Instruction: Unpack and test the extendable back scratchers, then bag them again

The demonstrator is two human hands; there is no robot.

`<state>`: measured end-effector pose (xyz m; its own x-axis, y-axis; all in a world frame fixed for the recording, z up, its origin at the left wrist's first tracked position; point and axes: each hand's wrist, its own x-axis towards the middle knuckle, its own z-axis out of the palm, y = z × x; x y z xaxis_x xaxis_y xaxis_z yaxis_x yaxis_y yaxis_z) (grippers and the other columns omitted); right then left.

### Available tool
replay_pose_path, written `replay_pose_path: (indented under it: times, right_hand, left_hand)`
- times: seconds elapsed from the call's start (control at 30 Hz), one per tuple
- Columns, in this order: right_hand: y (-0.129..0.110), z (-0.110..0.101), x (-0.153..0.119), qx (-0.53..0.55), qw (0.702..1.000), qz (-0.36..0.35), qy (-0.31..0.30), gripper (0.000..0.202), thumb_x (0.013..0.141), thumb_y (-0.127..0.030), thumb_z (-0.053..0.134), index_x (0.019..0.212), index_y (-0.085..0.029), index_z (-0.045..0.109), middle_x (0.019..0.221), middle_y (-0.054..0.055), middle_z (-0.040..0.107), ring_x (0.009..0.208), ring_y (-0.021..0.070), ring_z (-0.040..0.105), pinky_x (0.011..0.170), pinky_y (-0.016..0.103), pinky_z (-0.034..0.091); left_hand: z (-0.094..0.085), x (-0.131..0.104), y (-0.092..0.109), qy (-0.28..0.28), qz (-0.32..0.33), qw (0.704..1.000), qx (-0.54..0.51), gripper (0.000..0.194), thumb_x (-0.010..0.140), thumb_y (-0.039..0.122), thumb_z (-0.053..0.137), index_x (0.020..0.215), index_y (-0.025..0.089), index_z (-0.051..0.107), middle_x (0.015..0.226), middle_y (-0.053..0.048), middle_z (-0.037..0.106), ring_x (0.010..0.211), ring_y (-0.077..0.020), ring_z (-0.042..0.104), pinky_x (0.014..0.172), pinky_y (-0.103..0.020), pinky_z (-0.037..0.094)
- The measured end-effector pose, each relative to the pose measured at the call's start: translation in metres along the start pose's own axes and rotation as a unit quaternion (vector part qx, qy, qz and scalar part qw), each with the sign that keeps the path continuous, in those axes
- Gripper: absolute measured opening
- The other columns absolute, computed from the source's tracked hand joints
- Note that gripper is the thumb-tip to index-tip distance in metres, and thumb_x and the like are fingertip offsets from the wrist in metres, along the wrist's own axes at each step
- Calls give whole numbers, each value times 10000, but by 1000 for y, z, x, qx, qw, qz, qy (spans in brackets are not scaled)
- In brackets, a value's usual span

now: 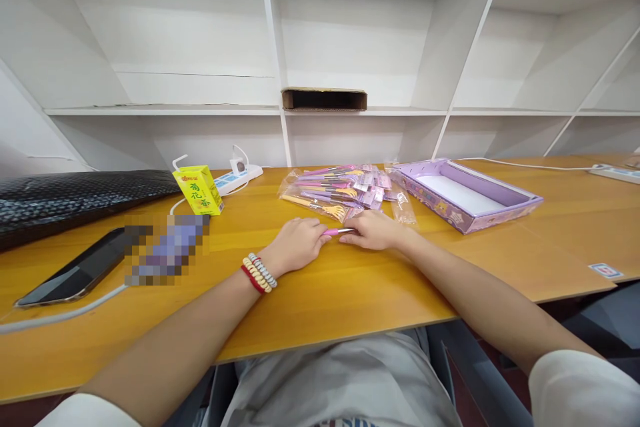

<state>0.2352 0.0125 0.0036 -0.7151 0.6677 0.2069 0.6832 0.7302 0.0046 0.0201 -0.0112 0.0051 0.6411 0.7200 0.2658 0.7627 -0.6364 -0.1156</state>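
Both left hand [296,245] and right hand [376,230] curl closed around opposite ends of a pink-and-silver rod [331,232], near bagged sticks [327,185] on the bench [345,297].

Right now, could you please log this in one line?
left hand: holds pink stick; right hand: on its silver shaft; packets: beyond hands; tray: at right

Wooden table [345,300], bagged sticks [333,191], purple box [434,204]

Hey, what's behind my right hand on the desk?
A pile of plastic-wrapped sticks lies behind your right hand. Whatever the hand itself blocks can't be seen, including one end of the pink-and-silver stick it holds.
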Motion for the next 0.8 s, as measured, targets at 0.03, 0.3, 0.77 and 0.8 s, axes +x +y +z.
replay_pose_path:
  times: [0.03,0.3,0.77,0.8]
  right_hand:
    - [3,0,-1,12,1000,-2,5,353,853,-466,464,914,-162,632,833,69,642,756,159,564,619,242,323]
    - [24,-4,-7,145,989,10,29,294,753,-350,602,985,-170,625,735,22,645,615,118,550,597,221,376]
    - [42,-5,-11,211,975,60,35,194,796,-278,511,796,-136,644,671,15,634,590,108,521,564,219,360]
    - [39,-6,-11,216,975,51,19,225,811,-311,505,799,-136,646,657,14,631,578,105,518,558,217,358]
  left_hand:
    - [2,1,-2,7,0,1000,1,393,926,393,288,895,181,616,876,-79,637,812,-189,581,728,-307,402]
    - [9,1,-17,8,-10,999,-51,431,932,422,239,1137,250,577,962,-53,663,877,-187,594,756,-299,404]
    - [7,1,-31,-36,-75,991,-108,463,856,565,325,682,206,561,691,-23,619,621,-166,544,551,-267,324]
    - [7,1,-31,-33,-74,990,-115,455,859,558,327,694,206,565,700,-23,621,627,-165,546,556,-267,332]
